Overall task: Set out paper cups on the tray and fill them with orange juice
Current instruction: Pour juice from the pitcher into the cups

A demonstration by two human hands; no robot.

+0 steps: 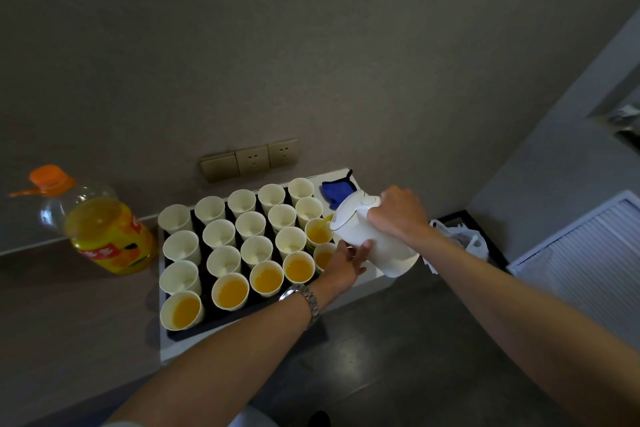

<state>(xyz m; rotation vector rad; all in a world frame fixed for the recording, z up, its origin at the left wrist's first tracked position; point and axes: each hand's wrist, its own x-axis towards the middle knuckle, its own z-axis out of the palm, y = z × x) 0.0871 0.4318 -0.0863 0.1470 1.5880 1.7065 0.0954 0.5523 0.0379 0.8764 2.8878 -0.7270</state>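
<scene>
We note the tray [164,291] on the bench [69,305] carries twenty cups [218,234]; six hold juice, fourteen remain. Our right hand [400,215] grips the white jug [367,236], tilted over a right-column cup [318,233]; left hand [349,262] flat beneath it. Tray's near-right corner overhangs; bottle [104,229] stands well left.

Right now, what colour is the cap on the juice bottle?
Orange; the cap on the juice bottle shows in the head view.
</scene>
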